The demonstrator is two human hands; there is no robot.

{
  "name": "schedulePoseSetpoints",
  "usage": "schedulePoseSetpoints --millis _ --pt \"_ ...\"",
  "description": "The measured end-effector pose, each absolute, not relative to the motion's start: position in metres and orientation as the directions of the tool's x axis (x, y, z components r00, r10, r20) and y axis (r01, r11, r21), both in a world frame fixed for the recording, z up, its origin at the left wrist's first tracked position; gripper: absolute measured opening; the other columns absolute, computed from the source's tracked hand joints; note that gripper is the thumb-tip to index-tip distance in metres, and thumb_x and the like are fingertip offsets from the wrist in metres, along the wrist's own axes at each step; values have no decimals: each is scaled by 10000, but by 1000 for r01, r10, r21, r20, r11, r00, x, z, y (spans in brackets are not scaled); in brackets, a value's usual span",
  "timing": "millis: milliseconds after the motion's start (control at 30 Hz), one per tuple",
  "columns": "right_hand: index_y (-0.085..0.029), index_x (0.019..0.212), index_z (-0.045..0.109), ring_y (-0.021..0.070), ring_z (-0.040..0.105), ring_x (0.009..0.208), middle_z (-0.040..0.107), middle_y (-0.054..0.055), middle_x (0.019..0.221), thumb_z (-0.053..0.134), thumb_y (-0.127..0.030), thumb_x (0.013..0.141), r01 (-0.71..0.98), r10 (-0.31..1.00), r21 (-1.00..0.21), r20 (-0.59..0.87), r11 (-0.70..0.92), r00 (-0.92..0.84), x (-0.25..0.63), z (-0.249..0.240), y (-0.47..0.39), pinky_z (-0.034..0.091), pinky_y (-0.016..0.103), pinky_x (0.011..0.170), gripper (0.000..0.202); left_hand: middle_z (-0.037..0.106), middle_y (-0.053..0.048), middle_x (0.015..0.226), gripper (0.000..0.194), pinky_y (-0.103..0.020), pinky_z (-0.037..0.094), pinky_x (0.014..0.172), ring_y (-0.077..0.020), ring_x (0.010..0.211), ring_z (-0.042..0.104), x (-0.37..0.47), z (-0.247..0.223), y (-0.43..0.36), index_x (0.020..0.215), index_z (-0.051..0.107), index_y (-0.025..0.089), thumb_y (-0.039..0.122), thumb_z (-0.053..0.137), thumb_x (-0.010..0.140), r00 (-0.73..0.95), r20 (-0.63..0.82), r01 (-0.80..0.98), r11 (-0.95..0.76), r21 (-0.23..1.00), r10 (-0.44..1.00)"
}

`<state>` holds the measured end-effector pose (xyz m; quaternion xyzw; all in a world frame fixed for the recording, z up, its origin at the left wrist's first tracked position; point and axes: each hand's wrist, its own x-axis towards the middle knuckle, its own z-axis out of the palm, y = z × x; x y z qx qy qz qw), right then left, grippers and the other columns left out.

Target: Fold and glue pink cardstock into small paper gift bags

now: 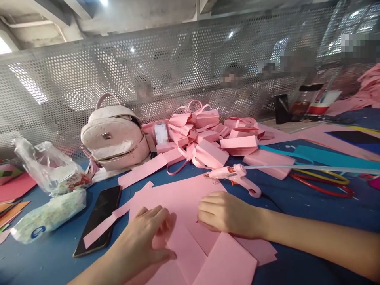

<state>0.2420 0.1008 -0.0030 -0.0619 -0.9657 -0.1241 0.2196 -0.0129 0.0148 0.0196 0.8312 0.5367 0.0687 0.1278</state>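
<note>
Pink paper sheets (178, 194) lie overlapped on the blue table, and a folded pink piece (227, 261) rests at the front of them. My left hand (148, 233) is on the left part of the paper, thumb apart from its bent fingers, holding nothing that shows. My right hand (221, 211) lies on the paper with its fingers curled together; whatever may be under them is hidden. Just behind it sits a pink and white glue gun (234, 176) with a clear glue stick in its back.
A pile of folded pink paper bags (202, 134) lies at the back beside a pale backpack (115, 136). Left are a phone (99, 217), a tissue pack (50, 215) and a plastic bag (50, 166). Red and yellow loops (323, 186) lie right; a perforated metal screen (178, 63) stands behind.
</note>
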Motion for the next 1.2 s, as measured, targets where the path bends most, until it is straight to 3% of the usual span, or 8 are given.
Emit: schedulePoseSetpoints --millis 167,267,400,533,700,1000,1100,1200 --pt "-169 778 643 152 483 659 626 9 745 465 -107 1003 116 40 160 413 980 -910 245 -1 105 318 289 579 294 715 -13 1009 382 -294 488 619 -183 743 662 -14 26 13 1175 610 267 278 767 826 718 246 664 -747 37 651" --pt "-157 781 650 146 525 705 663 28 809 494 -153 1013 117 55 124 423 985 -905 245 -1 106 369 274 617 280 743 -24 943 172 -317 492 603 -170 679 647 -8 28 12 1094 664 211 182 584 944 787 408 573 -793 -208 462" --pt "-159 788 661 147 531 681 666 23 783 490 -202 1023 122 67 98 444 988 -894 244 -4 106 391 277 601 294 748 -31 870 146 -304 517 589 -150 653 629 -6 17 14 908 699 159 144 558 941 811 506 483 -823 -298 293" --pt "-154 819 671 147 539 678 682 22 807 488 -137 1005 112 53 97 474 989 -879 244 -7 107 403 282 596 262 709 -48 878 147 -273 514 551 -140 629 605 -15 7 19 914 685 166 91 558 912 676 595 631 -758 -165 434" --pt "-157 850 678 150 554 716 713 24 890 493 -94 986 98 53 70 476 993 -878 245 -8 108 430 283 612 238 635 -66 880 314 -248 503 498 -149 621 590 -21 4 22 999 689 216 165 379 999 507 421 826 -564 14 752" --pt "-108 949 688 159 607 771 742 43 970 537 -87 970 51 29 33 479 998 -878 244 -6 107 501 291 649 154 674 -137 1118 356 -299 612 765 -212 949 686 -27 -8 18 1216 606 172 76 388 951 557 408 730 -661 177 724" --pt "-99 950 691 161 604 751 741 51 950 522 -78 973 50 36 15 486 999 -873 244 -6 107 504 297 640 171 671 -115 1113 247 -288 608 806 -207 974 676 -29 -6 17 1188 605 184 172 520 956 547 343 743 -631 220 764" --pt "-95 952 694 163 608 756 739 55 939 509 -63 973 59 56 -8 486 998 -872 244 -6 108 511 300 658 188 680 -101 1025 410 -306 621 717 -218 876 689 -32 -9 18 1293 537 187 341 631 924 538 340 767 -616 180 771"
